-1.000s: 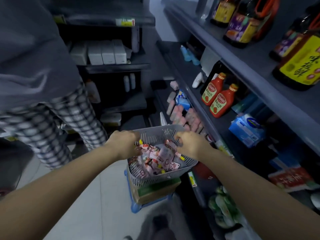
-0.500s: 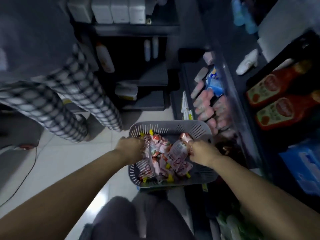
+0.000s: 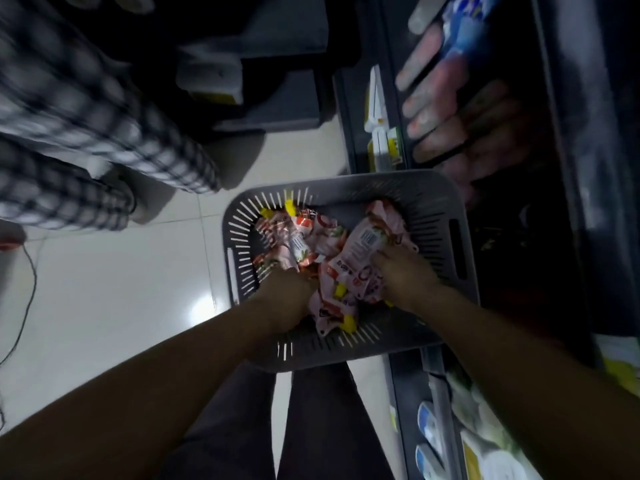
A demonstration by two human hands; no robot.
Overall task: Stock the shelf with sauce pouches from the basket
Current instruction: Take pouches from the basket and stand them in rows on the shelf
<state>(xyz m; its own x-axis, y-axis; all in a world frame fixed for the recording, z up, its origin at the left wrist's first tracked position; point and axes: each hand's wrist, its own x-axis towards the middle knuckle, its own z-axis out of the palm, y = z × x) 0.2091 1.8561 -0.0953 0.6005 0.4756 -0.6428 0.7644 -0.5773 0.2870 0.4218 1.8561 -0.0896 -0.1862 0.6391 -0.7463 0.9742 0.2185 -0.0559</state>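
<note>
Pouches (image 3: 313,237) in basket (image 3: 433,202) lie under left hand (image 3: 285,292); right hand (image 3: 405,280) grips one.

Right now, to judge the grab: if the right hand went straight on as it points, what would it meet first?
The pouch with the barcode, which the right hand seems to grip; beyond it probably the basket at its far wall, though depth is unclear.
</note>
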